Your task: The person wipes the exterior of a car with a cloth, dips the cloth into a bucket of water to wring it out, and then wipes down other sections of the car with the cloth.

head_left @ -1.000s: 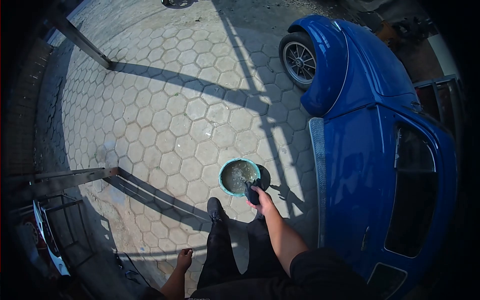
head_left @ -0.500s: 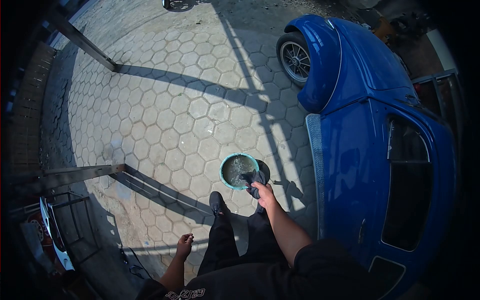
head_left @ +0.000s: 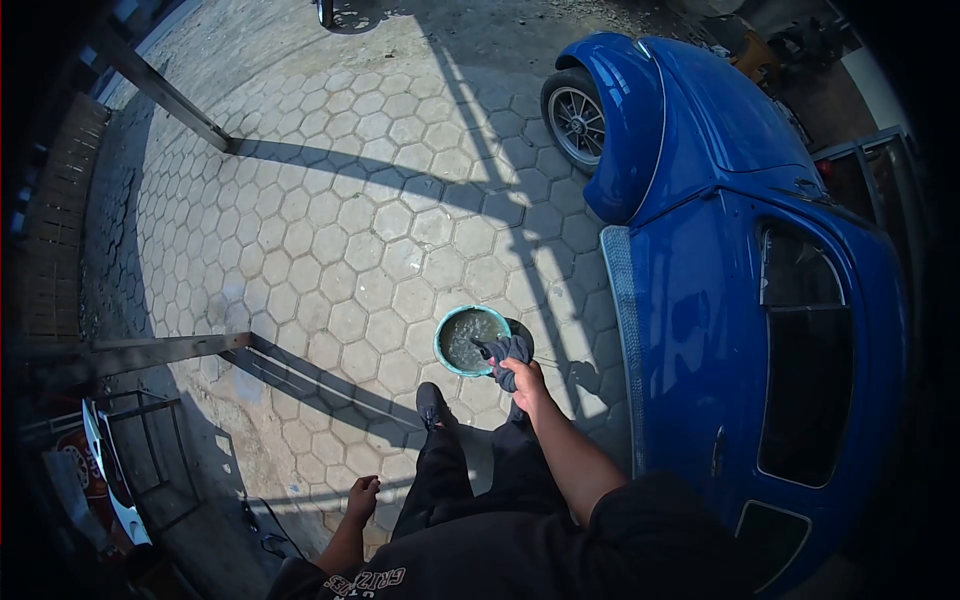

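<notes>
In the view from my head, looking down, my right grip [head_left: 524, 380] is closed around a dark grey cloth [head_left: 512, 350], the fingers wrapped over it and the fabric bunched up beyond them. The cloth is at the near right side of a turquoise bucket [head_left: 437, 345], overlapping its rim from where I look; I can't tell whether the two touch. The bucket stands on the hexagonal paving [head_left: 400, 255] in front of me, with cloudy water [head_left: 462, 335] inside, lighter bubbles or glints on its surface.

My left grip [head_left: 363, 496] hangs low by my left side, well apart from the bucket, its fingers curled in; I can't tell whether anything is inside it. One dark shoe [head_left: 432, 402] of mine shows just short of the bucket, on its near left.

On my right is a blue car [head_left: 690, 330], its spoked wheel [head_left: 577, 125] farther ahead and a pale running board [head_left: 622, 340] along its side. Over on my left, two posts [head_left: 175, 98] cast long shadows across the paving.
</notes>
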The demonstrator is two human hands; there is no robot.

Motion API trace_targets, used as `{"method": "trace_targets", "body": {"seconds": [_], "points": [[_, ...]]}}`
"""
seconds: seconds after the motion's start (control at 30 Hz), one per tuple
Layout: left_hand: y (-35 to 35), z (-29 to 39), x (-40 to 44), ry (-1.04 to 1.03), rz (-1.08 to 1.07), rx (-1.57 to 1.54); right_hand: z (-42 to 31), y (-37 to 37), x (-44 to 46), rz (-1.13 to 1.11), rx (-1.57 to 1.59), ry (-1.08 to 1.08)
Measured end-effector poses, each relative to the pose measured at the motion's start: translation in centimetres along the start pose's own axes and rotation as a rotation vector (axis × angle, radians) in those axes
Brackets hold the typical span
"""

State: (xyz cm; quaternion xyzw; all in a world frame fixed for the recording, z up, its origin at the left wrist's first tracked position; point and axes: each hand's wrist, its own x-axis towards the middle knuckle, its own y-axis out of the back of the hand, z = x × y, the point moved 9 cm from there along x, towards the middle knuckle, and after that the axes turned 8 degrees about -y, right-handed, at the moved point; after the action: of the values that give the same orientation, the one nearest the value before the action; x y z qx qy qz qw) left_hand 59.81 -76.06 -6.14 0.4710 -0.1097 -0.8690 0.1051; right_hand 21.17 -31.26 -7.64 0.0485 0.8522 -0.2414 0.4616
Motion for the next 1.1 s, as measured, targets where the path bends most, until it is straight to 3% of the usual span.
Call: {"method": "trace_targets", "body": {"seconds": [0.2, 0.4, 0.53, 1.1], "points": [[-0.3, 0.0, -0.1, 0.016, -0.086, 0.054, -0.1, 0.7, -0.3, 0.059, 0.027, 0.046], [-0.1, -0.1, -0.6, 0.026, -0.089, 0.06, -1.6, -1.8, -1.4, -0.023, 0.135, 0.048], [0.4, -1.0, -0.8, 0.05, -0.096, 0.059, -2.0, -2.2, -2.9, -0.014, 0.137, -0.026], [3.4, 5.5, 5.5, -0.16, -0.108, 0.066, -4.9, -5.2, -6.4, -0.039, 0.271, 0.208]]}}
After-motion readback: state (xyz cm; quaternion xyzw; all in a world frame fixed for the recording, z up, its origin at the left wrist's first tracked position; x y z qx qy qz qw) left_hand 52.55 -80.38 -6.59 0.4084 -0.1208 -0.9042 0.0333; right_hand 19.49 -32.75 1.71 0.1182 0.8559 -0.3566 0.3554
